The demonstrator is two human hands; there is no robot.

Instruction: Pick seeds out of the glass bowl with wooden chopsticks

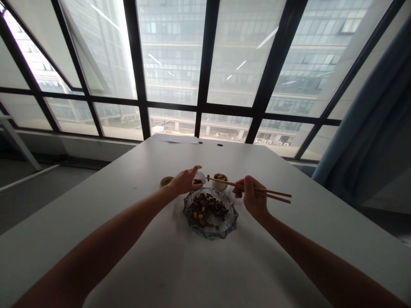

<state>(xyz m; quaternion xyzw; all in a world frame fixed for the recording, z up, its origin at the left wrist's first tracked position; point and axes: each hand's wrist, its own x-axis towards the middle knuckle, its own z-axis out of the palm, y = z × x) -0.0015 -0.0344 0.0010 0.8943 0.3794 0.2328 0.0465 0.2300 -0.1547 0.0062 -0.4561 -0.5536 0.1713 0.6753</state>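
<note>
My right hand (253, 194) is closed around a pair of wooden chopsticks (269, 192). Their tips meet at a small dark piece (208, 177), just left of a pale cup (219, 185) with brownish pieces in it. My left hand (185, 180) curls round a small white cup (201, 176), thumb on the near side and a finger stretched along the far side. Dark bits show inside that cup. In front of both hands sits a scalloped glass bowl (233, 218) with a mix of dark and tan seed-like pieces. Part of another cup (165, 182) shows behind my left wrist.
The white table (128, 179) runs forward to large windows with black frames. White paper sheets (175, 139) lie at its far edge, with a small dark round spot (220, 145) to their right. A blue curtain (362, 102) hangs on the right.
</note>
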